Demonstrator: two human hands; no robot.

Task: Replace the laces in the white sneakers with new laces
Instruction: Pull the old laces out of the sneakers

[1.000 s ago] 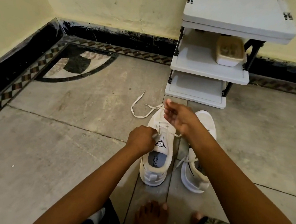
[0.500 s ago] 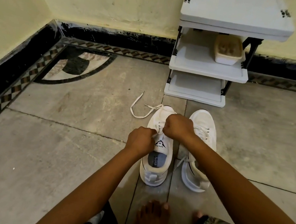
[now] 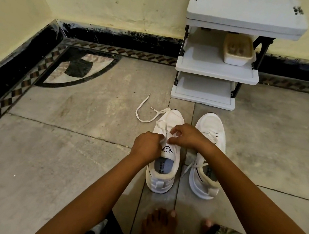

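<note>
Two white sneakers stand side by side on the floor, toes pointing away from me. Over the tongue of the left sneaker (image 3: 163, 167), my left hand (image 3: 146, 147) grips the lace at the eyelets with curled fingers. My right hand (image 3: 188, 134) pinches the same white lace (image 3: 146, 114) just above the tongue. The lace's loose ends trail off the toe onto the floor to the left. Partly behind my right forearm stands the right sneaker (image 3: 210, 128), laced, with a lace end hanging at its inner side.
A white three-tier shoe rack (image 3: 212, 69) stands against the wall just beyond the sneakers, with a lidded plastic box (image 3: 237, 49) on its middle shelf. My bare feet (image 3: 159, 229) rest on the floor right below the sneakers. Walls meet in a corner at the left.
My right hand came down from above the toe, where it was raised with the lace, to the tongue and now pinches the lace there. My left hand stayed in place.
</note>
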